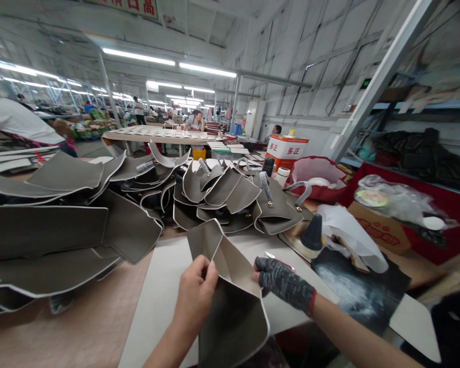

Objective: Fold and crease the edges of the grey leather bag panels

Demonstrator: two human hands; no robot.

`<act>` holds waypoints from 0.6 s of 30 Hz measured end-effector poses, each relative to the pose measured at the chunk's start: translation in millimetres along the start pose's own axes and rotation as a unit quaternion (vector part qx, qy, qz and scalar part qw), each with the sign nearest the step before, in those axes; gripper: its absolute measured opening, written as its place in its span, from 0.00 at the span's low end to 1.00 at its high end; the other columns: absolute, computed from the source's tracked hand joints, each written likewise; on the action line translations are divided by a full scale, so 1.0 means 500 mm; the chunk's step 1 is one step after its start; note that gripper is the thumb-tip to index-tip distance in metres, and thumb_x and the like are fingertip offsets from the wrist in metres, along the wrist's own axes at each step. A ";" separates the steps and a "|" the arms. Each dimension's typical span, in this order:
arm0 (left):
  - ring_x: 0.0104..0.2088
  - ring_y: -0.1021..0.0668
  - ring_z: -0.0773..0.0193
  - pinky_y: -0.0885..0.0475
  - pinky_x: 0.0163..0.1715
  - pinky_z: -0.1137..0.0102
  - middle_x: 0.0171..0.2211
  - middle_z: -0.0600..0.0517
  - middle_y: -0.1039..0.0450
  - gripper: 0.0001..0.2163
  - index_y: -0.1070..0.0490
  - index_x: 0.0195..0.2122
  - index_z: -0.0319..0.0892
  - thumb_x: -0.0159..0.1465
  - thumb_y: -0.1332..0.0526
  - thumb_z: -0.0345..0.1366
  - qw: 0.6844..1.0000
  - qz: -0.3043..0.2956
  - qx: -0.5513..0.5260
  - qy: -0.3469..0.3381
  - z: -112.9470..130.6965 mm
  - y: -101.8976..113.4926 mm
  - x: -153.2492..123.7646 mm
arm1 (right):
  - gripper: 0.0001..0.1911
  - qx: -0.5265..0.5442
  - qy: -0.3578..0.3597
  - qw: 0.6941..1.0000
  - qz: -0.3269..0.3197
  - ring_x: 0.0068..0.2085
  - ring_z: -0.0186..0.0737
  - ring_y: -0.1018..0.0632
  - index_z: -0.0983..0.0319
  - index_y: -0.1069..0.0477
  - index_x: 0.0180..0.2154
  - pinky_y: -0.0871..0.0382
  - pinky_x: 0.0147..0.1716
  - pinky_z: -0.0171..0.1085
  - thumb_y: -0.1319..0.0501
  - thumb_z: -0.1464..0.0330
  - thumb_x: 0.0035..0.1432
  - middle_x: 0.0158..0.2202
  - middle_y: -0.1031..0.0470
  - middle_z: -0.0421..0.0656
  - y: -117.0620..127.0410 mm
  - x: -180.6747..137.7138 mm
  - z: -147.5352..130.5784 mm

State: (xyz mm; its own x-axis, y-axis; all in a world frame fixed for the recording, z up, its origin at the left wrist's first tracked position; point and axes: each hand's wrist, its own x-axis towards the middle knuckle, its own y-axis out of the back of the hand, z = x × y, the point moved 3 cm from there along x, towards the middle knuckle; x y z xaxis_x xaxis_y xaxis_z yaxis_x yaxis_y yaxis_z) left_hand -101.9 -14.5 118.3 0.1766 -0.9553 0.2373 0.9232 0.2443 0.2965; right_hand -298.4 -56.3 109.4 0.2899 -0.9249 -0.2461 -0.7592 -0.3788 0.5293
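A grey-brown bag piece [235, 322] is pinched in the bare left hand [197, 287]. The gloved right hand [282, 281] grips its right edge

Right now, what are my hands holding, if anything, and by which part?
A folded grey-brown panel: the bare left hand pinches a pale edge near the panel's middle. The gloved right hand is at its right edge, but that grip is unclear.

Panel [233, 317] front, pile [46, 230] left — carton [381, 232] right
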 end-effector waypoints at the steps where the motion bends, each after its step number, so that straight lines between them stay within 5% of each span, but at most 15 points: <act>1: 0.21 0.33 0.66 0.40 0.25 0.72 0.17 0.57 0.38 0.14 0.44 0.19 0.45 0.60 0.50 0.43 1.000 0.002 0.002 -0.004 0.004 0.005 0.000 | 0.07 -0.010 0.006 1.000 0.019 0.23 0.34 0.28 0.61 0.40 0.25 0.32 0.24 0.35 0.45 0.64 0.46 0.21 0.34 0.37 0.009 0.008 0.002; 10: 0.21 0.36 0.68 0.42 0.24 0.72 0.18 0.58 0.42 0.15 0.45 0.19 0.45 0.61 0.51 0.43 0.998 0.042 0.040 -0.037 0.014 0.002 0.004 | 0.11 -0.005 0.156 0.977 0.144 0.39 0.41 0.26 0.60 0.36 0.36 0.32 0.40 0.40 0.43 0.63 0.50 0.36 0.28 0.44 -0.016 -0.001 -0.058; 13: 0.21 0.37 0.68 0.43 0.24 0.72 0.17 0.58 0.43 0.15 0.45 0.19 0.44 0.61 0.50 0.42 0.997 0.058 0.045 -0.037 0.015 0.003 0.007 | 0.12 -0.089 0.195 0.959 0.184 0.41 0.46 0.26 0.59 0.33 0.37 0.33 0.45 0.46 0.44 0.59 0.53 0.39 0.27 0.48 -0.038 -0.032 -0.086; 18: 0.22 0.35 0.68 0.41 0.25 0.73 0.18 0.57 0.40 0.14 0.44 0.20 0.44 0.63 0.50 0.40 0.997 0.072 0.028 -0.031 0.019 -0.011 0.008 | 0.15 -0.155 0.171 0.944 0.234 0.52 0.63 0.32 0.60 0.29 0.39 0.40 0.52 0.60 0.40 0.60 0.49 0.45 0.28 0.56 -0.066 -0.052 -0.072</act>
State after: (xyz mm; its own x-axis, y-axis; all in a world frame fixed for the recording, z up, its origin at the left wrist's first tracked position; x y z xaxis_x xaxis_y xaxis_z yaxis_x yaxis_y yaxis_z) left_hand -109.7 -18.1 126.5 0.2830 -0.8980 0.3369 0.8693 0.3886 0.3055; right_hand -259.9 -21.2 127.6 0.1767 -0.9299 0.3226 -0.6596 0.1314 0.7401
